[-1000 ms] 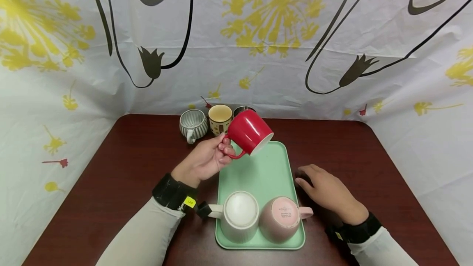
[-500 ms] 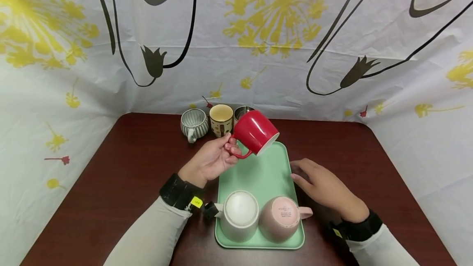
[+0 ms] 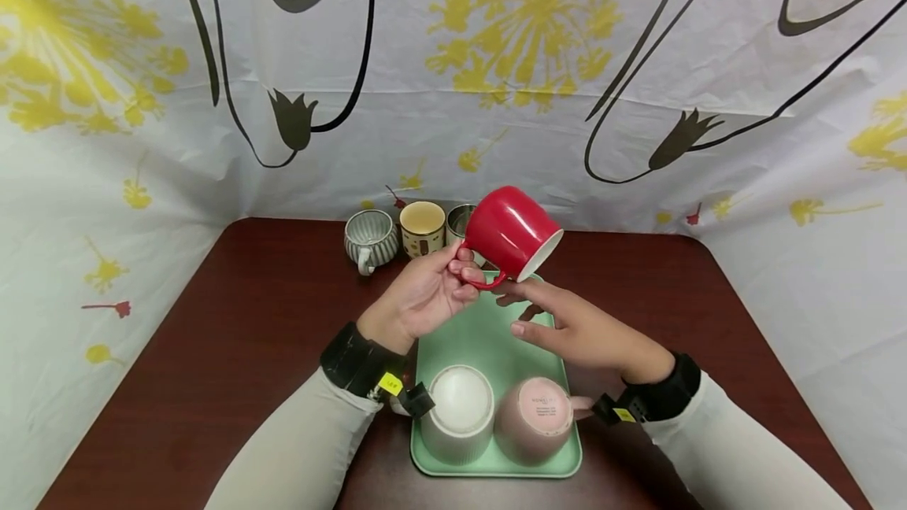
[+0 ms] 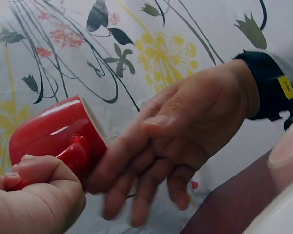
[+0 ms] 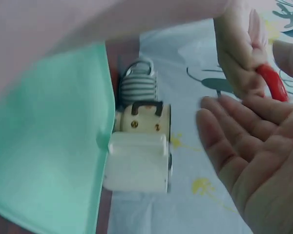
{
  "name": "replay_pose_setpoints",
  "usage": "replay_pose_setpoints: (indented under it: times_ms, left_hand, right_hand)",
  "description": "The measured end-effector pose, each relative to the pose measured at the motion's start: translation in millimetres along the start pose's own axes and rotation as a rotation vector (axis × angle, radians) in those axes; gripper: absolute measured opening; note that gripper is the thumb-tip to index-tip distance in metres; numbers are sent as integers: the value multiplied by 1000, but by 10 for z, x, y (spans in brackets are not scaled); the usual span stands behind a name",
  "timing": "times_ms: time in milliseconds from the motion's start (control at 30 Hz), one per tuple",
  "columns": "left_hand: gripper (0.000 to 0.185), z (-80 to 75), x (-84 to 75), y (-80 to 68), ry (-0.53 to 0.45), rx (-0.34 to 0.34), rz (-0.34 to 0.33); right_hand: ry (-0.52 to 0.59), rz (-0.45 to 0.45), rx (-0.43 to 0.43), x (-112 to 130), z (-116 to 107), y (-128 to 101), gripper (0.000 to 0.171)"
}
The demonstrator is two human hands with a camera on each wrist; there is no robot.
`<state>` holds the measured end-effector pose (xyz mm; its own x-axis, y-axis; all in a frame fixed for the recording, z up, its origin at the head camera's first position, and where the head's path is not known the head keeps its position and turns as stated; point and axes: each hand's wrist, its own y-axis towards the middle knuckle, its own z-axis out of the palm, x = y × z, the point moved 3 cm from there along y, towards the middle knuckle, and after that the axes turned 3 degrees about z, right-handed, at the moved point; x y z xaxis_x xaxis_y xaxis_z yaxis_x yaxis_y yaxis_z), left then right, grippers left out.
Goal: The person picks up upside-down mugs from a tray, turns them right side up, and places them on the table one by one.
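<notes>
My left hand (image 3: 428,293) grips a red mug (image 3: 510,230) by its handle, holding it up over the far part of a green tray (image 3: 460,337). The mug is tilted, its white rim facing down to the right. My right hand (image 3: 588,333) reaches in from the right with fingers extended, the fingertips right by the mug's rim. In the left wrist view, the right hand (image 4: 185,126) spreads its fingers beside the red mug (image 4: 49,131). Only the red handle (image 5: 273,83) shows of the mug in the right wrist view, above the right palm (image 5: 263,156).
Upside down on the tray's near end stand a white mug (image 3: 462,408) and a pink mug (image 3: 538,419). Behind the tray sit a grey ribbed cup (image 3: 371,238), a yellow cup (image 3: 423,228) and a metal-lined cup (image 3: 459,219). A patterned curtain (image 3: 354,179) hangs behind.
My left hand has moved the red mug to the right and slightly up. My right hand has come from beside the tray, leftward and up to the mug's rim.
</notes>
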<state>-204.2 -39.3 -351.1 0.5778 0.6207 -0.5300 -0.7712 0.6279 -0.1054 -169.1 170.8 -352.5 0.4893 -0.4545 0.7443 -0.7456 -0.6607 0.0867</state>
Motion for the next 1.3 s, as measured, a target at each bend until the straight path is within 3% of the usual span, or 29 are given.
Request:
replay_pose_setpoints:
  times_ms: [100, 300, 400, 533, 700, 800, 1000, 1133, 1300]
  left_hand:
    - [40, 60, 6, 9, 26, 2, 20]
    - [35, 146, 15, 22, 145, 11, 60]
    - [31, 163, 42, 38, 251, -11, 79]
    - [27, 148, 114, 86, 399, -85, 72]
    - [37, 71, 218, 132, 533, -187, 15]
    - [36, 30, 250, 138, 610, -231, -9]
    - [34, -5, 232, 137, 760, -311, 4]
    - [35, 5, 216, 132, 869, -298, -7]
    - [35, 27, 225, 121, 932, -255, -49]
  right_hand:
    - [45, 4, -47, 34, 6, 1, 51]
    - [156, 175, -230, 75, -3, -16, 45]
    - [295, 267, -344, 105, -37, 1, 37]
    - [558, 342, -461, 140, -85, 40, 34]
    - [794, 342, -444, 187, -51, 117, 24]
    - [824, 353, -433, 217, -6, 167, 18]
    - [867, 391, -451, 217, 61, 237, 15]
    - [946, 386, -447, 203, 87, 276, 14]
    - [1033, 357, -428, 215, 93, 302, 21]
